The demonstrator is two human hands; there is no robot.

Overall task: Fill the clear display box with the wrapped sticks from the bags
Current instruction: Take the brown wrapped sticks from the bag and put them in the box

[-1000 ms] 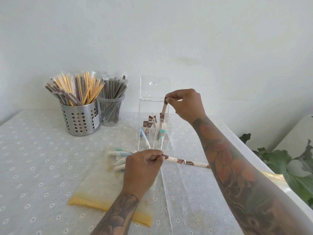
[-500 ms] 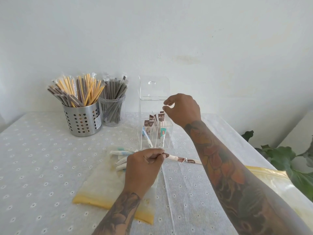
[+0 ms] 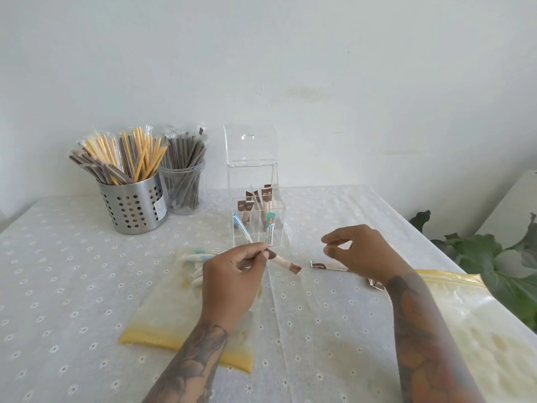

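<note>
The right hand (image 3: pixel 356 251), which a second ago was lowering a brown-tipped stick into the clear display box (image 3: pixel 255 210), has come back down toward the worktop (image 3: pixel 58 271) empty; that stick now stands in the box with the others. Its thumb and forefinger hang loosely curled, almost meeting, and hold nothing. It hovers just above another wrapped stick (image 3: pixel 327 266) lying flat on the cloth right of centre, so that looks like the next pick.

The left hand (image 3: pixel 232 274) still pinches one end of a cream-and-brown stick (image 3: pixel 284 262), now lifted a little and angled toward the right hand, as if to pass it over. Under its wrist lies a yellow-edged bag (image 3: pixel 162 321) near the front edge, with pale blue-tipped sticks (image 3: pixel 197 255) spilling from its mouth. A second bag (image 3: pixel 470 324) lies at the right edge.

The box stands mid-worktop toward the back edge, lid up, only partly filled: a handful of brown sticks at the rear, two teal ones in front. Much remains to load.
</note>
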